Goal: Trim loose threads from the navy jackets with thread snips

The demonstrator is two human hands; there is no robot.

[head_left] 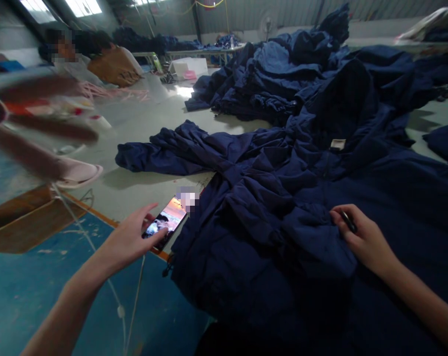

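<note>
A navy hooded jacket (268, 198) is spread before me over the table edge, one sleeve stretched left and its hood at the far side. My left hand (129, 237) grips the near end of a smartphone (168, 221) beside the jacket, thumb over the lit screen. The phone shows a colourful picture. Resting on the jacket's front, my right hand (360, 237) is closed around a slim black object (348, 222), whose kind I cannot make out. Its fingertips touch the fabric. A pale label (338, 144) shows inside the jacket's neck.
Behind the jacket lies a large heap of navy garments (283, 74). A fan (27, 118) with blurred blades stands close on the left, near an open wooden drawer (23, 217). A white cord (108, 282) hangs there. People (71, 64) sit farther back.
</note>
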